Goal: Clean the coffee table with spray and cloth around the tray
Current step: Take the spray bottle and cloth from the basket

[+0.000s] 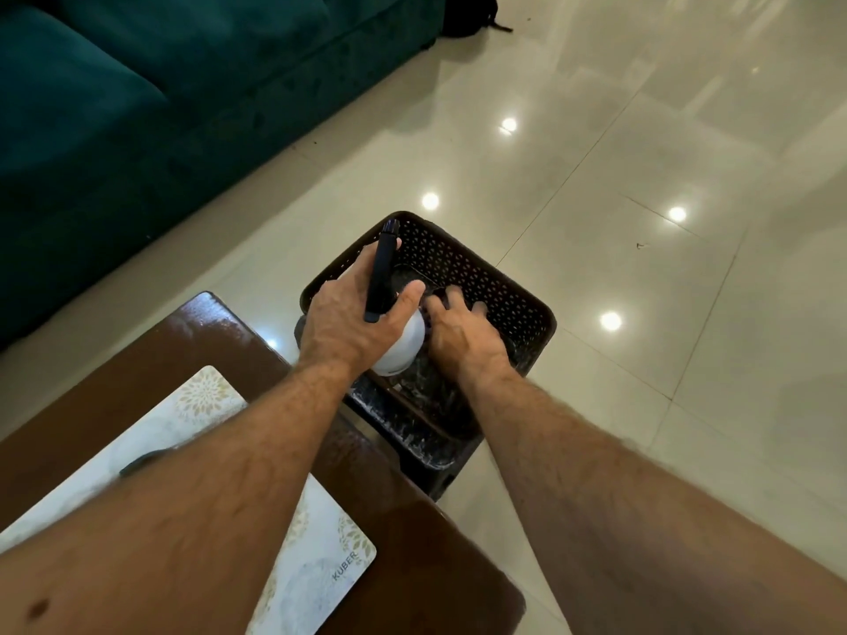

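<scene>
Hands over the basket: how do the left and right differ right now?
The left hand grips the white spray bottle by its black trigger head; the right hand reaches palm-down into the dark perforated plastic basket, its grasp unclear. Both are bare and beyond the brown coffee table.

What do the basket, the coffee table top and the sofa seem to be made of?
The basket looks like dark brown moulded plastic, given its regular punched-hole walls and rounded rim. The coffee table top looks like glossy brown lacquered wood or laminate, with light reflecting off it; which one is unclear. The sofa appears to be teal velvet-like fabric with a soft matte nap.
</scene>
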